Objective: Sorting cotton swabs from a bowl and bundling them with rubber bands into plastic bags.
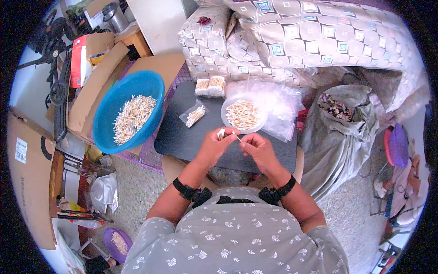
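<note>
The patterned shirt [237, 242] fills the bottom edge, forearms rising to a dark table [182, 132]. A blue basin [106, 132] of swabs sits left; a clear plate [227, 119] of swabs lies ahead. The left hand [212, 147] grips a bundle [221, 133] of swabs; the right hand [258, 148] pinches one swab [237, 135] beside it.

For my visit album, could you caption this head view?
Left hand holds a bunch of cotton swabs; right hand pinches one above a dark board.
</note>
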### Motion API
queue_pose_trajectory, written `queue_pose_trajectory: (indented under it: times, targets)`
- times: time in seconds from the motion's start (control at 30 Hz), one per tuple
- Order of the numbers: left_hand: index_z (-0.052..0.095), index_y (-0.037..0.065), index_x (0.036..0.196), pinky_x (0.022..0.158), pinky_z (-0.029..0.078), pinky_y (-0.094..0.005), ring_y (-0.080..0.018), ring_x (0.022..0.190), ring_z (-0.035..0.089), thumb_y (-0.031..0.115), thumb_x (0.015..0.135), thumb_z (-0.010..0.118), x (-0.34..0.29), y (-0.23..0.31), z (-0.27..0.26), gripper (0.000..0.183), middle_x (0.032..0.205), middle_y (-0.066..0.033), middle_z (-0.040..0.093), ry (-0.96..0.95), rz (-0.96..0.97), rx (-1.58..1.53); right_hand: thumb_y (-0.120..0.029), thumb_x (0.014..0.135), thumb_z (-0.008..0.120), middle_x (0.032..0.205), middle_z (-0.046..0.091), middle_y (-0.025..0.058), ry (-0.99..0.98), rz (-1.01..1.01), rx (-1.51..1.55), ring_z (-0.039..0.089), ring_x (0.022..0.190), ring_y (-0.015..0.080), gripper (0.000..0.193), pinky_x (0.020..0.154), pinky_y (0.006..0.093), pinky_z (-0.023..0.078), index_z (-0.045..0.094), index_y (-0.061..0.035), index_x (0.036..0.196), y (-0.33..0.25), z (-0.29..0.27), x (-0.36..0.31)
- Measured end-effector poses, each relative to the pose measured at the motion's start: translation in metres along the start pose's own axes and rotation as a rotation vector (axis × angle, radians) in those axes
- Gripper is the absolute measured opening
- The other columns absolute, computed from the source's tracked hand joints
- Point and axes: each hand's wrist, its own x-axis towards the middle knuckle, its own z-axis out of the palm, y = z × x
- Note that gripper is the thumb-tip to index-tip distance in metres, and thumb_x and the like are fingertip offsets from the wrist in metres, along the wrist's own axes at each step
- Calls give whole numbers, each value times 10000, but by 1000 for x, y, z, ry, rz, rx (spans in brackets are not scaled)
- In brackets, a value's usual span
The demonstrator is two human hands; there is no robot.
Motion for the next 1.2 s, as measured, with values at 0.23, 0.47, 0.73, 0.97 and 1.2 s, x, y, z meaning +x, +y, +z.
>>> queue_pose_trajectory:
  times: [0.23, 0.47, 0.73, 0.97, 1.2]
  targets:
    - [664, 57, 983, 409, 248, -186, -7, 474, 351, 187, 887, 617, 0, -3, 3, 168, 625, 75, 527, 30, -23, -50, -121, 879, 606, 751, 581, -18, 14, 0, -24, 517, 648, 61, 96, 570, 216, 440, 611, -34, 919, -2, 1, -1]
    - [672, 67, 968, 403, 255, -181, -5, 468, 368, 200, 899, 605, 0, -6, 4, 164, 721, 50, 612, 22, 22, -48, -150, 887, 601, 736, 586, -6, 17, 11, -15, 524, 644, 68, 130, 569, 221, 443, 617, -24, 916, -2, 1, -2]
    - [675, 74, 966, 417, 275, -185, -7, 478, 381, 245, 916, 578, -2, -4, 6, 202, 717, 51, 609, 4, -21, -40, -138, 862, 635, 726, 583, -24, 72, -53, -102, 510, 635, 52, 104, 553, 209, 416, 615, -41, 891, 1, -2, -3]
    - [665, 73, 891, 423, 275, -210, -22, 479, 360, 281, 925, 559, -2, -5, 6, 236, 677, 67, 552, -20, 36, 165, -128, 864, 633, 726, 578, -27, 171, -70, -91, 513, 652, 50, 86, 560, 209, 416, 612, -47, 885, -5, -3, -3]
    - [639, 74, 832, 466, 310, -202, -16, 547, 409, 262, 915, 576, -3, -20, 8, 216, 680, 75, 547, -126, 32, 229, -119, 883, 607, 806, 620, 13, 42, -182, -41, 564, 711, 80, 84, 638, 231, 463, 601, -36, 897, -7, -5, -1]
